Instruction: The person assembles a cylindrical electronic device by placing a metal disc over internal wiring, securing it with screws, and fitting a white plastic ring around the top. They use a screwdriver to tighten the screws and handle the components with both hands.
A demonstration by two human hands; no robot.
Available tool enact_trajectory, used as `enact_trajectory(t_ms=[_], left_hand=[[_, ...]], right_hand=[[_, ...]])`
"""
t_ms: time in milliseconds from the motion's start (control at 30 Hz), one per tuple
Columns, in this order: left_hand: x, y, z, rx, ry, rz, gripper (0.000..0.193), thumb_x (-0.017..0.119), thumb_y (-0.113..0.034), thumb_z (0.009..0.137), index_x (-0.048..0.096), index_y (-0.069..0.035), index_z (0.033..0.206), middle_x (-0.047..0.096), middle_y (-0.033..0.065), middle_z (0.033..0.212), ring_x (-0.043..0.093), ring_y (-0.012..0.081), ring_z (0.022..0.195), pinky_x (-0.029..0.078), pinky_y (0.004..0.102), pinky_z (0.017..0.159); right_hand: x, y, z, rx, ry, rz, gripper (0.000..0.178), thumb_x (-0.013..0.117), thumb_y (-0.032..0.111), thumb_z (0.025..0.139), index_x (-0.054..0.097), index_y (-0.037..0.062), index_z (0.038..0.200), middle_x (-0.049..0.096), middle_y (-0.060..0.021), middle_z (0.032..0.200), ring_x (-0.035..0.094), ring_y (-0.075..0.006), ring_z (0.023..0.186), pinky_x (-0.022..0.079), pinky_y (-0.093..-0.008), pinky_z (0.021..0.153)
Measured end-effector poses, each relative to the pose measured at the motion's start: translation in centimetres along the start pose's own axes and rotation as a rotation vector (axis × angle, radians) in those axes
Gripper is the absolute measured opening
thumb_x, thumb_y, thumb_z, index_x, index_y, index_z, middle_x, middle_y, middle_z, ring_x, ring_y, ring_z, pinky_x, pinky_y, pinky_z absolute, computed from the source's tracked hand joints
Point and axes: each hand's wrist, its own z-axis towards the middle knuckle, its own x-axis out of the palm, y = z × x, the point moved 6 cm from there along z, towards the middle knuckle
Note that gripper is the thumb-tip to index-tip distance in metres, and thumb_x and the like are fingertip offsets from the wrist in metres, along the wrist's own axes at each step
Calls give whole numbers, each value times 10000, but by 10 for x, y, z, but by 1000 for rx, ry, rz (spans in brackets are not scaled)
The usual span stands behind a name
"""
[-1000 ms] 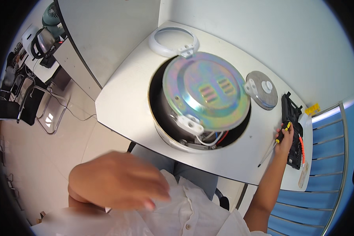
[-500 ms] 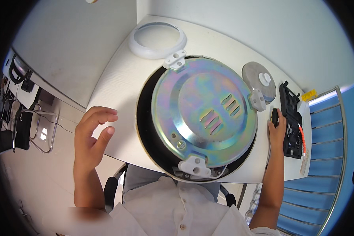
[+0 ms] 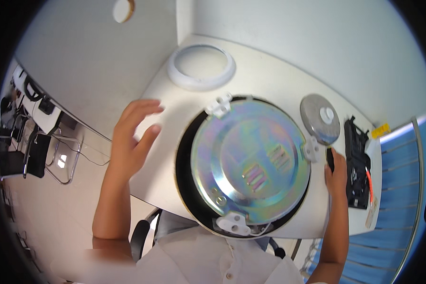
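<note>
An upturned round cooker-like appliance sits in front of me, its shiny, rainbow-tinted metal bottom plate (image 3: 236, 146) facing up inside a dark shell. Three white plastic feet stand at the plate's edge, including the front foot (image 3: 234, 223), with a thin white wire beside it. My left hand (image 3: 136, 137) hovers left of the appliance, fingers curved and thumb apart, holding nothing. To the right of the appliance, my right hand (image 3: 336, 173) is closed around a black-handled tool (image 3: 330, 159); its working end cannot be made out.
A white ring (image 3: 201, 85) lies at the table's back left. Behind my right hand is a round lid (image 3: 317, 120) with a white knob. An opened black tool case (image 3: 357, 165) lies at the right, holding an orange flexible shaft (image 3: 369, 182). Walls border the white table (image 3: 265, 61).
The whole view has shifted, so the table and appliance sit lower and further right. My left hand has risen slightly toward the appliance. My right hand keeps hold of the black-handled tool.
</note>
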Motion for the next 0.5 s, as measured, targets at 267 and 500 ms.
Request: enact_trajectory(t_ms=[267,500], left_hand=[[81,111,111,114,214,417,397,739,-175,738,615,-131,1112,492,108,1318,433,329,1234,366,424,1005],[103,119,121,78,432,493,340,777,-239,701,642,-141,998,462,59,1355,305,295,1352,220,579,1069]], right_hand=[[-34,18,-25,14,-155,-71,773,633,-13,713,330,73,1419,410,-170,1363,459,-351,1170,364,-434,985],[-84,17,-69,292,-230,237,754,592,10,730,345,146,1429,438,-85,1351,483,-227,1085,430,-346,824]])
